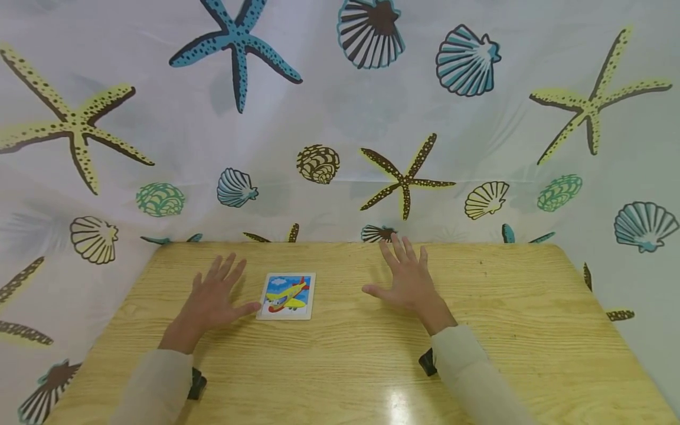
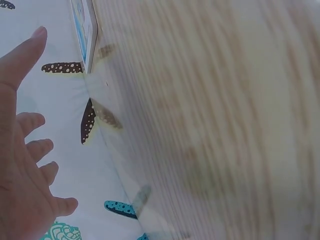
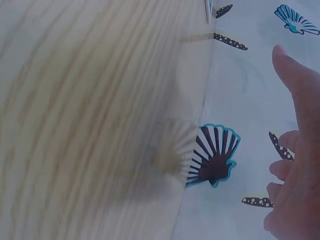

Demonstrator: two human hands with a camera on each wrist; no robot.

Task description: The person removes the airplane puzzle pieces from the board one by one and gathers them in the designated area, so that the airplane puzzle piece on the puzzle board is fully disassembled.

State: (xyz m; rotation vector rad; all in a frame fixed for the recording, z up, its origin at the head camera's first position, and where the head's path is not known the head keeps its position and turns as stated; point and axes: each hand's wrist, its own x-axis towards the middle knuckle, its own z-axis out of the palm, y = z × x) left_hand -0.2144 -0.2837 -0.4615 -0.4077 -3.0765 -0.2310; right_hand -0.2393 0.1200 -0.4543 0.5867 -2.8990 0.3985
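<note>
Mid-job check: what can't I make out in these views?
Airplane board: underside hidden by its face in the head view; partly cut off by the left wrist view's top edge.
Black device: partly covered by the left sleeve in the head view.
Table: near edge cut off by the head view's bottom edge.
Left hand: partly cut off by the left wrist view's left edge.

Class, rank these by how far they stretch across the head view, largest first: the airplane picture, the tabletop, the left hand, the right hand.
1. Tabletop
2. Left hand and right hand, fingers spread: too alike to rank
3. Airplane picture
</note>
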